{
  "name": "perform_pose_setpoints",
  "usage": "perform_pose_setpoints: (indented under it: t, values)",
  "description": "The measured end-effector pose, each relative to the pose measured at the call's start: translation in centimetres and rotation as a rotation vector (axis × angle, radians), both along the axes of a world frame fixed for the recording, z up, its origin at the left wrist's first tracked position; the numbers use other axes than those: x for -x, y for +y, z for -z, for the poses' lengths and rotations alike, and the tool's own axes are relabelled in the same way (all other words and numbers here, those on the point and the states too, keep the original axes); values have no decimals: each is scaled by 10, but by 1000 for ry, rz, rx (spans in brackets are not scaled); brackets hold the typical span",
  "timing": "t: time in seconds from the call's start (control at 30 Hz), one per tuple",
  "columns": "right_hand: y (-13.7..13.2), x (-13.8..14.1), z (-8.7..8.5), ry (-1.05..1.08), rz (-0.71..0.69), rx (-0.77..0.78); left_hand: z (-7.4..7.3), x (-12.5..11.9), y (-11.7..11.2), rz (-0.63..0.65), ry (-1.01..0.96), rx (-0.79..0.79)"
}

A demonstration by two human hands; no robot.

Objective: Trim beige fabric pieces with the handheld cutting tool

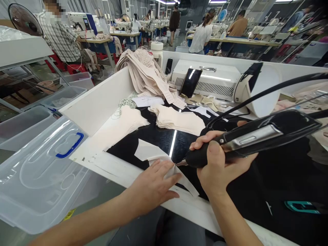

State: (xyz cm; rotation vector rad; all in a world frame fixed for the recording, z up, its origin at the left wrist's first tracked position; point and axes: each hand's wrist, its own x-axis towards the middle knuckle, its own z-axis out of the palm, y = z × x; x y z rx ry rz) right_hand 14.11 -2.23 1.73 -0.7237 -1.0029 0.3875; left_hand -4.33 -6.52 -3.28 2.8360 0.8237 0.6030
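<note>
My left hand [157,182] lies on a white fabric piece [148,150] at the table's front edge, with its fingers stretched over the cloth. In my right hand [217,164] is a black corded hand tool [246,136] with a slim metal tip; its exact kind is unclear. The tip touches or nearly touches the fabric beside my left fingers. Part of the cloth is hidden under my left hand. Beyond it, a stack of cream fabric pieces [179,119] rests on the glossy black tabletop [160,136], and another cream stack [125,123] lies to the left.
Behind lie draped beige fabric strips [146,73], a phone [191,82] leaning on a white vented machine [217,77], and a white lamp-like shade [266,89]. Teal thread snips [301,206] are at right. A clear plastic bin [46,164] stands left. People sit at sewing machines beyond.
</note>
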Motion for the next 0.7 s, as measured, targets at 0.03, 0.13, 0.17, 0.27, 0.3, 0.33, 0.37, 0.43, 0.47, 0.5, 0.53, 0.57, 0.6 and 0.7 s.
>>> perform_pose_setpoints:
  t: [0.03, 0.13, 0.17, 0.27, 0.3, 0.33, 0.37, 0.43, 0.47, 0.5, 0.53, 0.57, 0.6, 0.7]
  values:
    - [1, -1, 0, -7, 1, 1, -2, 3, 3, -1, -23, 4]
    - [3, -6, -2, -12, 3, 13, -7, 19, 14, 20, -40, -26]
    - [3, -8, -3, 1, 9, 18, -7, 24, 16, 36, -17, -50]
    - [0, -14, -11, 51, 29, 24, -7, 34, 18, 31, 91, -96]
    - [-2, -15, -13, 67, 33, 29, -6, 33, 17, -2, 128, -103]
    - [-5, -17, -16, 78, 36, 31, -6, 30, 15, -48, 162, -112]
    - [-8, -18, -18, 83, 34, 38, -6, 25, 12, -98, 195, -121]
    - [-15, -21, -19, 90, 33, 56, -7, 13, 6, -194, 245, -142]
    - [-19, -22, -20, 89, 32, 60, -7, 7, 3, -230, 256, -154]
    - [-22, -22, -19, 89, 29, 61, -8, 1, 1, -251, 265, -161]
    - [-25, -23, -19, 91, 25, 64, -8, -3, 0, -259, 272, -165]
    - [-28, -23, -18, 95, 25, 66, -9, -6, -1, -263, 280, -165]
    - [-30, -23, -17, 97, 28, 65, -10, -8, -2, -265, 287, -165]
    - [-34, -22, -13, 101, 43, 53, -11, -8, -2, -276, 315, -163]
